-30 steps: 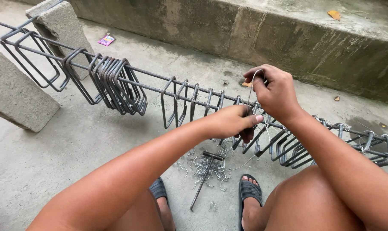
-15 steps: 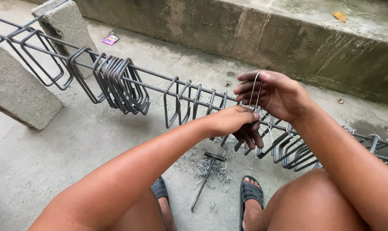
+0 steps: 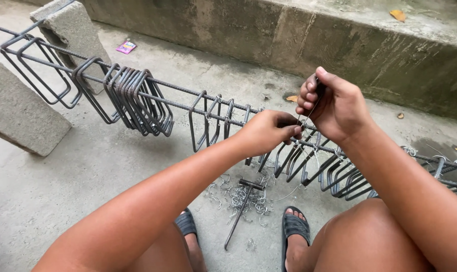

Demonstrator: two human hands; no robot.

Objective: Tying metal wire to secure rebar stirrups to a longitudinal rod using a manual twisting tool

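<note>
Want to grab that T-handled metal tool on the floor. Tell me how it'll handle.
The T-handled tool looks like solid metal: probably stiff and heavy for its slimness. Its round shaft might roll, though the crossbar and the wire scraps around it should stop that.

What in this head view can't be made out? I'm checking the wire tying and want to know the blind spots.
- Thin wire: its lower end and the joint it goes to are hidden behind the left hand.
- Right hand: its grip on the wire is covered by curled fingers.
- Steel bars: cut off at both side edges.
- Wire scraps by the hook tool: too small to count.
</note>
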